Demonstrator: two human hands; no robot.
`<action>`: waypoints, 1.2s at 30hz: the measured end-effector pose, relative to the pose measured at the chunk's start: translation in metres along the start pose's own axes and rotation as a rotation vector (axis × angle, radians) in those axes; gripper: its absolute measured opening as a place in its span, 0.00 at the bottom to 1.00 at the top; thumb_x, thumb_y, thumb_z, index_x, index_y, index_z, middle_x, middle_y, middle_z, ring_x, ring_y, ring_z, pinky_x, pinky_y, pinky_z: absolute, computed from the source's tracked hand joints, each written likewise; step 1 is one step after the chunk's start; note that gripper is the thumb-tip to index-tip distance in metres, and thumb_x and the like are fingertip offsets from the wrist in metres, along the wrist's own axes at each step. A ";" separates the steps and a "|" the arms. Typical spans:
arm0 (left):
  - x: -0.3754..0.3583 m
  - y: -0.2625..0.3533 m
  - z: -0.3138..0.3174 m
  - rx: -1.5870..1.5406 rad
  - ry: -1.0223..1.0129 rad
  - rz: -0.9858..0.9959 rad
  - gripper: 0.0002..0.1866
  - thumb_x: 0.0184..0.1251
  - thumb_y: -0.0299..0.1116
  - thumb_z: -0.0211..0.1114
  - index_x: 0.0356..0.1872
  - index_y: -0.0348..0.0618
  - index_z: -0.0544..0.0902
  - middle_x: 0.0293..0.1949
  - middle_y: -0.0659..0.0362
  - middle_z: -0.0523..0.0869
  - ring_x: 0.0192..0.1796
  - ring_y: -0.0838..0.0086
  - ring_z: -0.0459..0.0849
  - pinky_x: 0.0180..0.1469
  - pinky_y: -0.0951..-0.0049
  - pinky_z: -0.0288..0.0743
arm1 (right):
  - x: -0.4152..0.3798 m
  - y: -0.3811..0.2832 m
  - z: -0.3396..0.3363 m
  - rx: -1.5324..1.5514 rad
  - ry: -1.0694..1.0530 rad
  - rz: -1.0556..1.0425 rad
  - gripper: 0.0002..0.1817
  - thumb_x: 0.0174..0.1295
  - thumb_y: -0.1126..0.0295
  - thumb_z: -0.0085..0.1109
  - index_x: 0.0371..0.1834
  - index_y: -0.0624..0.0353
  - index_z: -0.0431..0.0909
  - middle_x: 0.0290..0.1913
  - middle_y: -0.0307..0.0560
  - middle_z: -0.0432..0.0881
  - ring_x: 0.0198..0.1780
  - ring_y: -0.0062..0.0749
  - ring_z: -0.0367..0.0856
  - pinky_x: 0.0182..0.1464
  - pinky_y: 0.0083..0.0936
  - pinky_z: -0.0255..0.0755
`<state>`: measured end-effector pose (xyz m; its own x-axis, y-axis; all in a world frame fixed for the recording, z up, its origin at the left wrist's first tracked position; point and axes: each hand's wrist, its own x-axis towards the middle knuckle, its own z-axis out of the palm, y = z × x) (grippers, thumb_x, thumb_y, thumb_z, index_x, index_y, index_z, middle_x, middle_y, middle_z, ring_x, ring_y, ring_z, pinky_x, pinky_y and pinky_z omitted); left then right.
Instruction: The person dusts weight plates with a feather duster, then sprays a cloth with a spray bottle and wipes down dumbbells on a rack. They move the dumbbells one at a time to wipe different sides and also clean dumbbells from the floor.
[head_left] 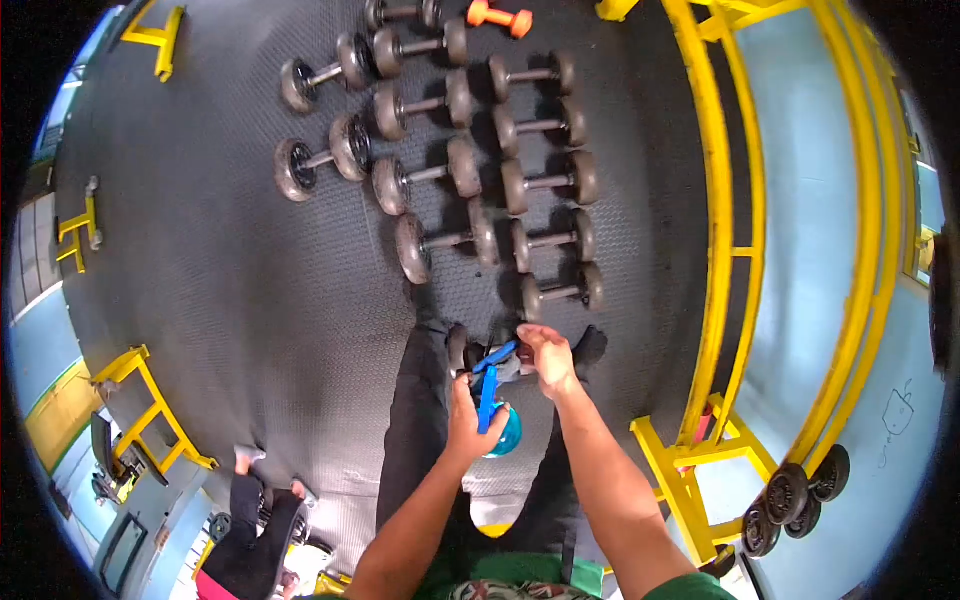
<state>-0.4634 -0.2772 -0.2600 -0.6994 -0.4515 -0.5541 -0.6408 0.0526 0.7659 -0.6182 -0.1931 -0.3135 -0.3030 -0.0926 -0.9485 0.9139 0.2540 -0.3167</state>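
Note:
My left hand (470,424) is closed around a narrow blue plastic piece (487,398), held upright between thumb and fingers. A second blue strip (495,356) slants just above it, toward my right hand. A rounded teal object (508,436) shows beside my left thumb, partly covered by the hand. My right hand (548,362) has its fingers curled in at the right end of a grey, cloth-like bit (511,369); what these fingers hold is hidden. Both hands are between my knees, over my shoes.
Rows of dumbbells (548,240) lie on the black rubber mat (280,300) ahead of my feet, with an orange dumbbell (500,18) at the far end. A yellow rack (720,220) stands on the right, holding weight plates (788,492). At lower left is another person (250,535).

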 end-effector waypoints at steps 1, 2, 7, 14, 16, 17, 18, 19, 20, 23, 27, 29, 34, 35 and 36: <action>0.012 -0.016 -0.007 0.140 0.098 0.058 0.38 0.51 0.32 0.71 0.60 0.32 0.60 0.49 0.44 0.73 0.49 0.55 0.77 0.54 0.60 0.69 | 0.025 0.010 0.026 0.065 0.026 -0.021 0.14 0.59 0.66 0.64 0.44 0.61 0.80 0.30 0.38 0.82 0.28 0.21 0.76 0.26 0.19 0.68; 0.024 -0.025 -0.018 0.136 0.080 0.035 0.38 0.51 0.32 0.71 0.60 0.32 0.60 0.49 0.44 0.73 0.49 0.55 0.77 0.54 0.60 0.69 | 0.053 0.021 0.049 0.132 0.053 -0.043 0.13 0.59 0.65 0.64 0.43 0.60 0.80 0.30 0.37 0.82 0.27 0.20 0.76 0.25 0.19 0.67; 0.066 -0.076 -0.058 -0.010 0.043 -0.257 0.37 0.49 0.29 0.69 0.60 0.35 0.60 0.40 0.51 0.74 0.40 0.63 0.76 0.44 0.65 0.72 | 0.205 0.056 0.131 0.190 0.103 0.042 0.12 0.56 0.61 0.64 0.37 0.56 0.79 0.28 0.38 0.79 0.25 0.23 0.74 0.20 0.20 0.62; 0.083 -0.086 -0.091 -0.005 0.032 -0.327 0.40 0.49 0.26 0.70 0.62 0.38 0.56 0.35 0.57 0.82 0.36 0.72 0.84 0.42 0.70 0.77 | 0.319 0.060 0.204 0.553 0.300 0.246 0.15 0.51 0.58 0.69 0.35 0.53 0.77 0.34 0.37 0.77 0.33 0.30 0.75 0.35 0.34 0.67; 0.088 -0.083 -0.096 -0.115 0.051 -0.360 0.39 0.51 0.26 0.70 0.62 0.39 0.55 0.34 0.58 0.82 0.36 0.73 0.84 0.43 0.70 0.78 | 0.339 0.057 0.218 0.582 0.340 0.182 0.13 0.51 0.61 0.69 0.34 0.53 0.77 0.30 0.39 0.76 0.32 0.32 0.75 0.35 0.34 0.69; 0.091 -0.081 -0.100 -0.265 0.046 -0.468 0.40 0.52 0.25 0.70 0.62 0.39 0.53 0.37 0.57 0.81 0.37 0.74 0.84 0.43 0.71 0.77 | 0.361 0.066 0.216 0.776 0.308 0.072 0.12 0.51 0.62 0.68 0.33 0.54 0.77 0.29 0.40 0.76 0.32 0.33 0.75 0.35 0.36 0.70; 0.091 -0.083 -0.100 -0.273 0.036 -0.473 0.40 0.52 0.25 0.70 0.62 0.39 0.53 0.37 0.57 0.81 0.37 0.74 0.84 0.43 0.71 0.77 | 0.374 0.074 0.213 0.968 0.256 -0.042 0.11 0.50 0.63 0.68 0.31 0.55 0.76 0.28 0.42 0.76 0.31 0.34 0.75 0.36 0.37 0.70; 0.091 -0.084 -0.099 -0.258 0.070 -0.457 0.39 0.51 0.27 0.71 0.61 0.36 0.55 0.35 0.56 0.82 0.35 0.71 0.84 0.43 0.69 0.77 | 0.373 0.073 0.213 1.035 0.193 -0.018 0.11 0.51 0.62 0.65 0.28 0.56 0.75 0.25 0.44 0.76 0.31 0.37 0.75 0.37 0.40 0.71; 0.090 -0.084 -0.097 -0.244 0.103 -0.440 0.39 0.50 0.28 0.72 0.59 0.34 0.56 0.34 0.55 0.82 0.34 0.69 0.84 0.43 0.67 0.77 | 0.371 0.072 0.211 1.028 0.206 -0.025 0.11 0.51 0.62 0.65 0.28 0.56 0.75 0.25 0.44 0.76 0.31 0.37 0.75 0.37 0.40 0.71; 0.100 -0.073 -0.099 -0.425 0.166 -0.503 0.38 0.50 0.26 0.71 0.59 0.34 0.56 0.34 0.55 0.81 0.33 0.71 0.83 0.43 0.71 0.76 | 0.361 0.063 0.214 1.100 0.076 -0.029 0.13 0.53 0.59 0.63 0.25 0.55 0.74 0.25 0.44 0.77 0.32 0.42 0.76 0.41 0.42 0.70; 0.097 -0.077 -0.105 -0.351 0.142 -0.481 0.39 0.50 0.22 0.67 0.62 0.39 0.54 0.35 0.56 0.78 0.34 0.73 0.81 0.41 0.72 0.76 | 0.365 0.068 0.214 1.208 0.103 -0.030 0.14 0.52 0.60 0.63 0.20 0.52 0.70 0.21 0.41 0.72 0.27 0.38 0.71 0.38 0.41 0.69; 0.089 -0.080 -0.111 -0.262 0.118 -0.455 0.39 0.51 0.20 0.65 0.63 0.42 0.53 0.36 0.57 0.77 0.34 0.74 0.79 0.40 0.73 0.76 | 0.364 0.067 0.213 1.097 0.066 -0.022 0.12 0.52 0.63 0.60 0.19 0.52 0.67 0.19 0.40 0.68 0.24 0.36 0.67 0.35 0.41 0.69; 0.078 -0.048 -0.123 -0.188 0.265 -0.513 0.38 0.51 0.28 0.70 0.62 0.42 0.59 0.36 0.55 0.81 0.35 0.70 0.83 0.42 0.74 0.77 | 0.334 0.079 0.205 1.091 -0.017 0.003 0.06 0.50 0.68 0.54 0.19 0.52 0.69 0.15 0.41 0.67 0.19 0.36 0.67 0.28 0.42 0.71; 0.073 -0.039 -0.133 -0.205 0.320 -0.410 0.40 0.51 0.30 0.71 0.65 0.39 0.58 0.46 0.52 0.78 0.44 0.66 0.80 0.49 0.68 0.75 | 0.313 0.081 0.201 1.071 -0.039 -0.039 0.06 0.52 0.69 0.54 0.20 0.53 0.70 0.14 0.42 0.66 0.17 0.36 0.68 0.25 0.42 0.72; 0.071 -0.040 -0.145 -0.234 0.374 -0.304 0.43 0.52 0.32 0.73 0.67 0.36 0.58 0.56 0.49 0.75 0.53 0.63 0.77 0.55 0.62 0.74 | 0.293 0.089 0.194 1.096 -0.077 -0.033 0.07 0.54 0.69 0.52 0.20 0.54 0.70 0.14 0.42 0.67 0.16 0.35 0.68 0.23 0.40 0.73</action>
<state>-0.4412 -0.4401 -0.2826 -0.3056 -0.7042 -0.6408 -0.6793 -0.3103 0.6650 -0.5731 -0.3849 -0.6186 -0.3488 -0.1527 -0.9247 0.6612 -0.7393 -0.1273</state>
